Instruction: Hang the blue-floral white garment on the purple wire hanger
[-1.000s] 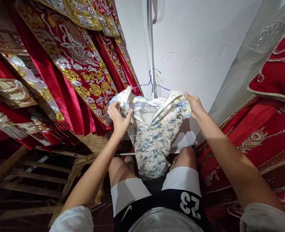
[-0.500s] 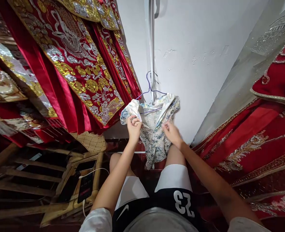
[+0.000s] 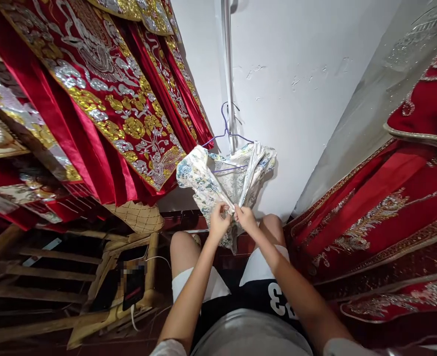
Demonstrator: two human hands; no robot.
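Observation:
A pale floral blouse (image 3: 199,175) hangs on a thin purple hanger (image 3: 226,131), its neckline open in a V. Both of its front edges run down to one spot where my hands meet. My left hand (image 3: 219,220) pinches the left front edge of the cloth. Close beside it, my right hand (image 3: 245,217) is closed on the other edge. The fingertips nearly touch, and whatever small fastening may lie between them is too small to make out. The lower part of the blouse is partly hidden behind my hands.
A metal pole (image 3: 227,74) on the white wall (image 3: 288,44) carries the hanger. Red embroidered garments (image 3: 129,113) hang at left, and another red beaded garment (image 3: 385,212) at right. A wooden chair (image 3: 151,267) at lower left bears a phone (image 3: 133,284) with a white cable.
Both hands have moved down and together, drawing the blouse's front edges to one point. Earlier they were apart, higher on the two sides of the neckline. The view has shifted slightly.

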